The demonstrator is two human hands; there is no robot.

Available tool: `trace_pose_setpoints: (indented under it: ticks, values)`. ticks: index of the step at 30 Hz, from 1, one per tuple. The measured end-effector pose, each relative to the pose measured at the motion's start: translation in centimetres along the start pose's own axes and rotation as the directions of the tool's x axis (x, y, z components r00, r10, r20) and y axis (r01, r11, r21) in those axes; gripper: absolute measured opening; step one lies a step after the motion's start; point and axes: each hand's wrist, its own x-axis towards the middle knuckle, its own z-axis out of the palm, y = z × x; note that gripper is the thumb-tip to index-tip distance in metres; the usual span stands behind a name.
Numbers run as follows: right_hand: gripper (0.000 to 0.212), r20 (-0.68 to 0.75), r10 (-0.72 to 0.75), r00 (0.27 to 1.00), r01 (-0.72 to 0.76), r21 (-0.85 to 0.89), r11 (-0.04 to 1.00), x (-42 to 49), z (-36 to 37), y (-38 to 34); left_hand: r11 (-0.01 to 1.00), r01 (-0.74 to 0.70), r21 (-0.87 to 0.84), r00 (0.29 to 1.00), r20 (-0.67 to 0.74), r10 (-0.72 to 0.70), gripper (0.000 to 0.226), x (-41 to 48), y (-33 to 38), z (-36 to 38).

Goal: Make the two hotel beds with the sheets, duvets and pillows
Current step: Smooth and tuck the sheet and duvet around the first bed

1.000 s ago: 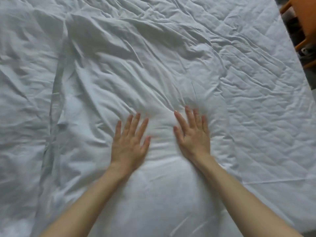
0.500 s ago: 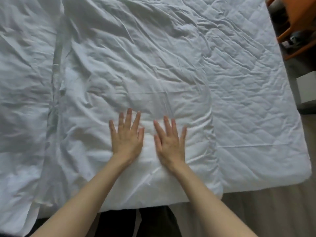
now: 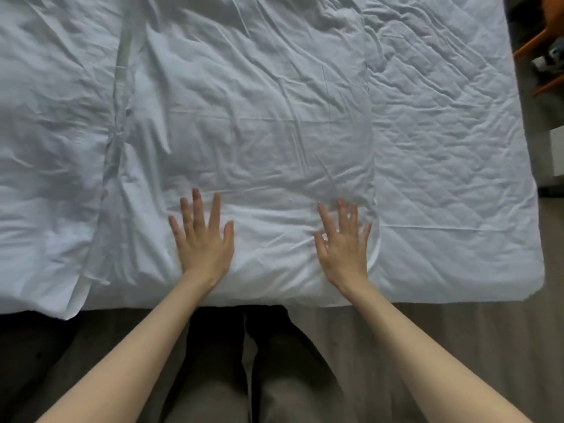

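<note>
White bedding filled most of what you saw: a quilted pad bare on the right, a crumpled sheet on the left, and between them the duvet, lying as a long folded strip that ran away from you with its near end at the foot of the pad. Half a second before, your hands lay side by side near the strip's middle. Now they had slid apart: the left hand lay flat, fingers spread, toward the strip's left side, and the right hand lay flat and spread just inside its right edge. Neither pinched any cloth. The cloth between them looked smoother, so I judged you were pressing the fold flat before opening it out, with most of the bed-making left. The duvet's right edge lay well inside the pad's, leaving open pad to unfold onto. Bare floor lay by your legs. A chair and a pale box stood off the right side.
</note>
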Motion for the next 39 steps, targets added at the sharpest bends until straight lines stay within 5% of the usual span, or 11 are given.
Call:
trace_pose_setpoints:
  ticks: [3, 7, 13, 18, 21, 30, 39]
  values:
    - [0.058, 0.120, -0.182, 0.976, 0.182, 0.007, 0.983, -1.9, 1.6, -3.6, 0.986, -0.165, 0.031, 0.986, 0.030, 0.164, 0.063, -3.2, 3.0, 0.9]
    - [0.056, 0.306, -0.119, 0.945, 0.154, -0.093, 0.984, -3.1, 3.0, -1.9, 0.993, -0.086, 0.086, 0.991, 0.113, 0.076, 0.060, -4.8, 0.5, 3.1]
    - [0.057, 0.364, -0.030, 0.931, 0.083, -0.130, 0.988, -3.2, 0.3, 4.2, 0.996, 0.050, 0.072, 0.977, 0.206, -0.064, 0.069, -4.5, -6.2, 1.5]
    - [0.053, 0.311, -0.021, 0.950, 0.056, -0.103, 0.993, -2.6, -3.7, 0.6, 0.999, 0.052, -0.004, 0.955, 0.292, -0.049, 0.065, -4.4, -5.7, -2.1]
    - [0.050, 0.219, -0.081, 0.972, 0.074, 0.041, 0.996, -3.3, -6.8, -3.4, 0.999, 0.012, -0.050, 0.984, 0.176, -0.003, 0.061, -5.2, -6.1, -5.8]
    - [0.055, 0.075, -0.372, 0.925, 0.367, 0.072, 0.927, -5.4, -11.7, -17.6, 0.997, 0.063, -0.038, 0.997, -0.044, -0.065, 0.062, -8.0, -14.3, -15.4]
    - [0.071, 0.089, -0.355, 0.931, 0.300, 0.369, 0.880, -9.6, -10.2, -35.0, 0.985, 0.114, -0.130, 0.983, -0.132, -0.131, 0.060, -11.6, -31.3, -21.4]
